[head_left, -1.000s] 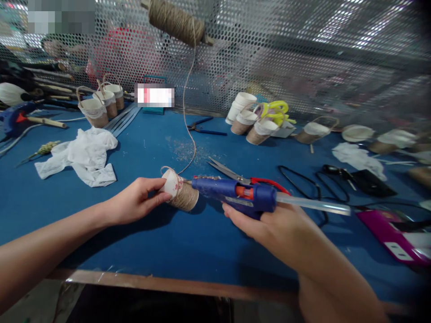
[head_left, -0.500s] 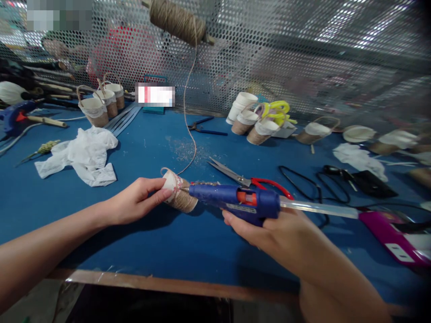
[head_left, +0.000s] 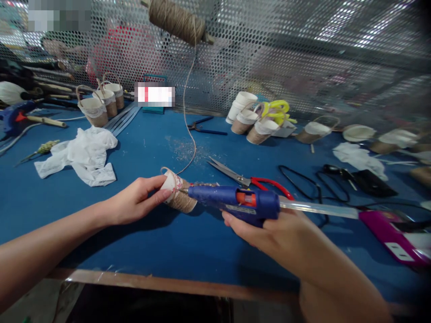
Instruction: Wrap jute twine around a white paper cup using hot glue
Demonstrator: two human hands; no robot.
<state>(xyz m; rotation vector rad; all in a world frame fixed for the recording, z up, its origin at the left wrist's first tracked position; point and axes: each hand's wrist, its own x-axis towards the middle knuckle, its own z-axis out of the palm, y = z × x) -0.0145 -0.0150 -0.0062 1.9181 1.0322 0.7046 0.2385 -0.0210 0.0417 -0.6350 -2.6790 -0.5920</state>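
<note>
My left hand (head_left: 143,199) grips a small paper cup (head_left: 172,180) by its white, red-patterned end, thumb and fingers closed on it. The cup lies tilted over the table, its lower part wrapped in brown twine. My right hand (head_left: 266,229) is wrapped around the handle of a blue hot glue gun (head_left: 222,197), with a clear glue stick (head_left: 319,209) out of its back. The gun's nozzle touches or nearly touches the cup's twine. A loose strand of twine (head_left: 185,103) runs from the cup up to a spool (head_left: 175,20).
Red-handled scissors (head_left: 249,181) lie just behind the glue gun, pliers (head_left: 207,128) farther back. White lace cloth (head_left: 81,152) is at the left, near several twine-wrapped cups (head_left: 94,114). More cups (head_left: 264,131) stand at the back right. A purple power strip (head_left: 390,237) lies at the right.
Almost nothing differs. Both hands, the cup and the glue gun hold nearly the same place, with the nozzle still at the cup's side.
</note>
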